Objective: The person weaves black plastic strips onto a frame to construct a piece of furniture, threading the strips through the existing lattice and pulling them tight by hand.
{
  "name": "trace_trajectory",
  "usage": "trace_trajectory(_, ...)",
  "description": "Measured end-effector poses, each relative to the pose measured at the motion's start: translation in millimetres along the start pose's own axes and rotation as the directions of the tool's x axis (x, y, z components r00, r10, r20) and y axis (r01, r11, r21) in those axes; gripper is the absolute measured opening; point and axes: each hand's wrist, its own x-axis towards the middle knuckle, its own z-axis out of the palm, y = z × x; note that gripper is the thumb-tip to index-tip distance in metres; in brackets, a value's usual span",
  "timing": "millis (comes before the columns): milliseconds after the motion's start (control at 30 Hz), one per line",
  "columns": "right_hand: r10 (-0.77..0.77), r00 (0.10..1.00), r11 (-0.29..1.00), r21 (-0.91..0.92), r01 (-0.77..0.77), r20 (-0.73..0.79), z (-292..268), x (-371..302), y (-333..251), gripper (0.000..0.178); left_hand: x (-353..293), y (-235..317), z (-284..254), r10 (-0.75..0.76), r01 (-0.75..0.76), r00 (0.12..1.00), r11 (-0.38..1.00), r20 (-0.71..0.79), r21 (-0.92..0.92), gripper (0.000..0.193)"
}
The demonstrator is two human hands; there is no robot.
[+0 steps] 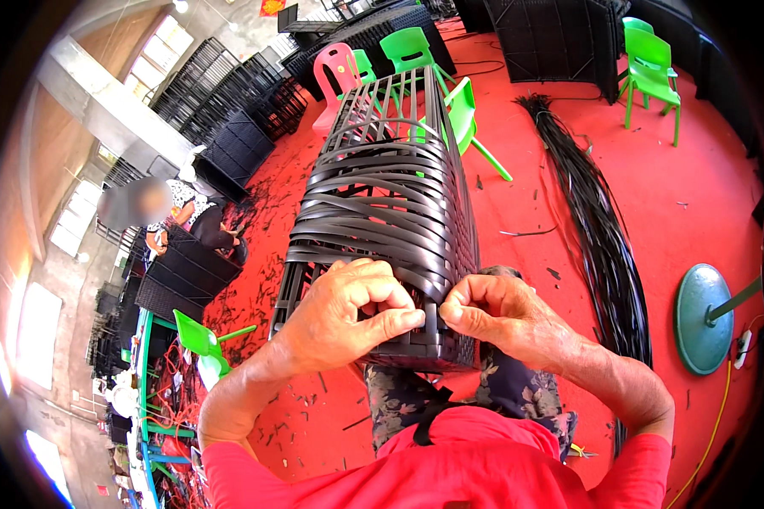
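- Left hand [348,310] and right hand [492,310] both pinch a dark strip [416,284] at the near end of the woven frame [382,212] – each grip clenched – resting on the person's lap.
- Red floor [671,195] – a bundle of black strips [598,229], green chairs [649,68].
- A seated person's [187,220] hands are hard to make out.

The near end of the woven frame [390,212] sat hidden behind both hands, so where the dark strip ended under the left hand [348,310] and right hand [492,310] couldn't be told. The person at left [174,216] was blurred. The black strip bundle [598,237] vanished behind the right forearm at lower right. The green fan base [703,318] got cut by the dark right rim.
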Motion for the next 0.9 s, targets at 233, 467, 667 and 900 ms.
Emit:
trace_trajectory(233, -0.276, 0.959, 0.948, -0.184, 0.260, -0.066, 3, -15, 18, 0.018, -1, -2, 3, -0.058, 0.062, 0.996, 0.995, 0.062, -0.075, 0.022)
trace_trajectory(467, -0.585, 0.811, 0.691, -0.527, 0.495, -0.005, 23, -16, 32, 0.040, -10, -14, 5, 0.001, -0.001, 1.000, 0.997, 0.003, -0.080, 0.023)
trace_trajectory(667, -0.691, 0.716, 0.376, -0.798, 0.470, 0.096, 30, -13, 15, 0.053, -16, -10, 5, -0.016, 0.003, 0.996, 0.989, -0.085, -0.148, 0.020)
trace_trajectory(900, -0.703, 0.694, 0.179, -0.906, 0.384, 0.156, 33, -9, 12, 0.058, -46, -18, -1, 0.003, -0.003, 0.955, 1.000, -0.297, -0.002, 0.019)
